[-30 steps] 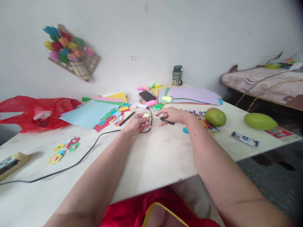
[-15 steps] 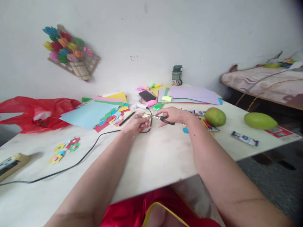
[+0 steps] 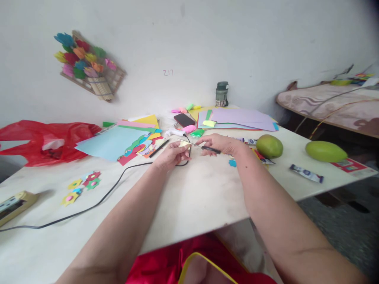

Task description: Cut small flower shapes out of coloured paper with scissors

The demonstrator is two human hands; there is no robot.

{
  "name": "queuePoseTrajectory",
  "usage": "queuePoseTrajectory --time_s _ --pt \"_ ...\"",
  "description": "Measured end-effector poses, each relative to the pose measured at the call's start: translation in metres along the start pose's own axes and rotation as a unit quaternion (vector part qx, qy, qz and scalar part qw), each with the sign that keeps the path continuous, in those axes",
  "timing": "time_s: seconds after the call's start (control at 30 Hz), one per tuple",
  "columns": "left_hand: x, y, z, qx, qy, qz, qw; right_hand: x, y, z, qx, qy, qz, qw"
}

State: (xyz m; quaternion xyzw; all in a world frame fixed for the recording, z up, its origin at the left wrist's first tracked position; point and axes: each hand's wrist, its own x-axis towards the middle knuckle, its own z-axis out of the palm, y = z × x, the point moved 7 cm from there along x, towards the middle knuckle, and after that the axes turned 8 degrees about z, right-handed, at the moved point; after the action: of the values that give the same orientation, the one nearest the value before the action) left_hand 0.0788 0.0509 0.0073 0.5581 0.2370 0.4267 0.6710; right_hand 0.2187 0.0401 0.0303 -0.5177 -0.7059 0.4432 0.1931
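Over the middle of the white table, my left hand (image 3: 171,156) pinches a small piece of pale yellow paper (image 3: 184,144). My right hand (image 3: 217,144) is closed around the black handles of a pair of scissors (image 3: 211,150). The blades point left and lie at the paper in my left fingers; whether they touch it is too small to tell. A black cable (image 3: 117,185) runs across the table and passes under my left hand. A black stick (image 3: 159,148) lies just left of that hand. A small blue paper shape (image 3: 232,163) rests beside my right wrist.
Paper flowers (image 3: 70,198) lie at the left, near a power strip (image 3: 17,205). Behind are a red plastic bag (image 3: 68,138), paper scraps (image 3: 139,148), a glue gun (image 3: 174,132), a phone (image 3: 184,119) and a bottle (image 3: 222,94). Two green mangoes (image 3: 269,146) and a tube (image 3: 306,173) lie right.
The scissor handles have swung closer together in my right hand, and the blades have narrowed. My left hand holds nearly the same place with the paper.
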Motion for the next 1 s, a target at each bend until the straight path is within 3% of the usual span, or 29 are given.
queuePoseTrajectory --time_s 0.37,1.0 --pt "0.006 -0.003 -0.015 0.026 0.025 0.012 0.999 -0.005 -0.001 -0.002 -0.016 0.005 0.023 1.0" --pt "0.005 -0.004 -0.008 -0.017 0.041 -0.005 0.999 -0.005 -0.004 0.0 0.012 0.009 0.028 0.999"
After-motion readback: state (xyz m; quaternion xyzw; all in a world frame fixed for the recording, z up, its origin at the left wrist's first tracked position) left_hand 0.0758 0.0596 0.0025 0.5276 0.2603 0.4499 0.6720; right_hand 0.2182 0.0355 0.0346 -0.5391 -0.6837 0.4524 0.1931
